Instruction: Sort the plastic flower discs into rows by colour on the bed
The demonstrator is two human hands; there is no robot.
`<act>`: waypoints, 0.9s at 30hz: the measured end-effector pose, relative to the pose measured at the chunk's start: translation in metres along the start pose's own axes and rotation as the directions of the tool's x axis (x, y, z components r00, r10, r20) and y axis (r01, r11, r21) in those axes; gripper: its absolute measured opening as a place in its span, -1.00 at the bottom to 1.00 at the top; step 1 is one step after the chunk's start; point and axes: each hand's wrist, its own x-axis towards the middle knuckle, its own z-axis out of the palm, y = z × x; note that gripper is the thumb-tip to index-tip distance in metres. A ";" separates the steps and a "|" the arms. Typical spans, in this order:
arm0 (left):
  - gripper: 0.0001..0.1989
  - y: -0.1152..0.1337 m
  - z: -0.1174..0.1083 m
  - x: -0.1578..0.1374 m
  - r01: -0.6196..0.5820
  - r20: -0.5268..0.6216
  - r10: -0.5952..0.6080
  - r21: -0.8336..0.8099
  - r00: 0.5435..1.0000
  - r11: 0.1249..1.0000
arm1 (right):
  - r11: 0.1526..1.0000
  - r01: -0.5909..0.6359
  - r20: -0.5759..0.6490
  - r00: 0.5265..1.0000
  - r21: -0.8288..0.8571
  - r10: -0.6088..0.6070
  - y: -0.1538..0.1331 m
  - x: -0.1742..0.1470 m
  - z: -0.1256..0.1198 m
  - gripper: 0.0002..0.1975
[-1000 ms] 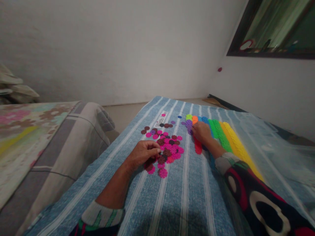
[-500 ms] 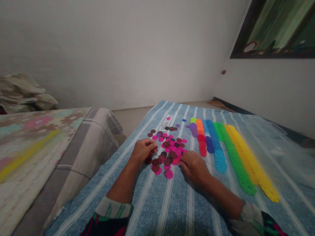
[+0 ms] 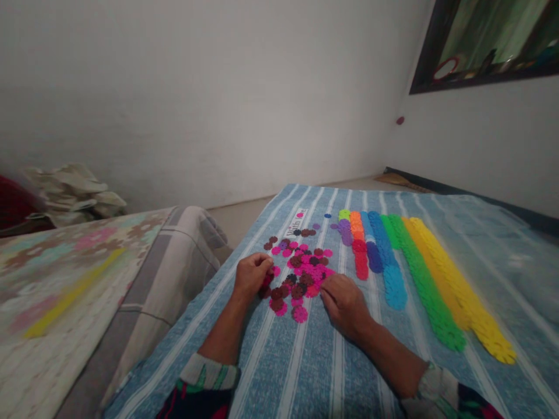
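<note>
A loose pile of small notched plastic discs, pink (image 3: 300, 315), brown (image 3: 276, 294) and black, lies on the blue striped cloth (image 3: 271, 372). At the left edge of the pile is my left hand (image 3: 252, 276), thumb and fingertips pinched together with a pink disc (image 3: 266, 280) showing beneath them. My right hand (image 3: 348, 302) rests at the pile's right edge with its fingers curled closed beside pink discs. What its fingertips hold, if anything, is hidden.
Right of the pile, discs lie in overlapping rows by colour: purple (image 3: 345, 231), red (image 3: 360, 265), blue (image 3: 379, 235), green (image 3: 423, 291) and yellow (image 3: 471, 291). A clear plastic sheet or bag (image 3: 530, 285) lies far right. A cloth-covered surface (image 3: 144, 291) stands left.
The view has shifted slightly. Pink now shows under my left fingertips where brown showed before. My right hand stays at the pile's right edge.
</note>
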 end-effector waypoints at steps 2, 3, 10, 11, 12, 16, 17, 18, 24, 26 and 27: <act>-0.80 -0.004 0.002 0.001 -0.048 0.000 0.048 0.073 0.999 0.996 | 1.000 -0.005 -0.011 1.000 0.009 0.005 0.001 0.000 0.002 -0.76; -0.79 -0.006 0.003 0.002 -0.065 0.003 0.065 0.110 0.998 0.992 | 1.000 -0.003 -0.015 1.000 0.012 0.003 0.001 0.000 0.003 -0.77; -0.79 0.006 0.009 0.018 -0.222 -0.032 0.257 0.408 0.966 0.885 | 1.000 -0.001 -0.055 0.998 -0.002 0.001 0.001 0.000 0.010 -0.79; -0.79 0.011 0.011 0.023 -0.218 -0.015 0.256 0.474 0.967 0.853 | 1.000 0.000 -0.061 0.998 -0.001 0.000 0.001 0.000 0.010 -0.79; -0.80 0.016 0.014 0.028 -0.205 0.004 0.242 0.546 0.970 0.812 | 1.000 -0.001 -0.065 0.998 0.000 0.001 0.002 0.000 0.011 -0.79; -0.81 0.032 0.028 0.050 -0.086 0.014 0.120 0.778 0.993 0.623 | 1.000 -0.012 -0.072 0.997 0.013 0.013 0.003 0.001 0.014 -0.78; -0.80 0.035 0.031 0.055 -0.062 0.013 0.087 0.805 0.996 0.590 | 1.000 -0.017 -0.074 0.997 0.016 0.018 0.003 0.001 0.014 -0.78; -0.79 0.037 0.034 0.059 -0.047 0.018 0.056 0.824 0.998 0.564 | 1.000 -0.020 -0.074 0.997 0.020 0.021 0.003 0.001 0.015 -0.78; -0.78 0.039 0.041 0.072 -0.019 0.041 -0.029 0.850 0.999 0.526 | 0.999 -0.025 -0.083 0.996 0.023 0.027 0.002 0.003 0.016 -0.80; -0.81 0.038 0.041 0.074 -0.002 0.029 -0.042 0.841 0.999 0.541 | 0.999 -0.026 -0.083 0.996 0.020 0.027 0.002 0.003 0.017 -0.80; -0.83 0.038 0.041 0.075 0.005 0.027 -0.050 0.835 0.998 0.550 | 0.999 -0.026 -0.078 0.997 0.021 0.028 0.002 0.003 0.017 -0.79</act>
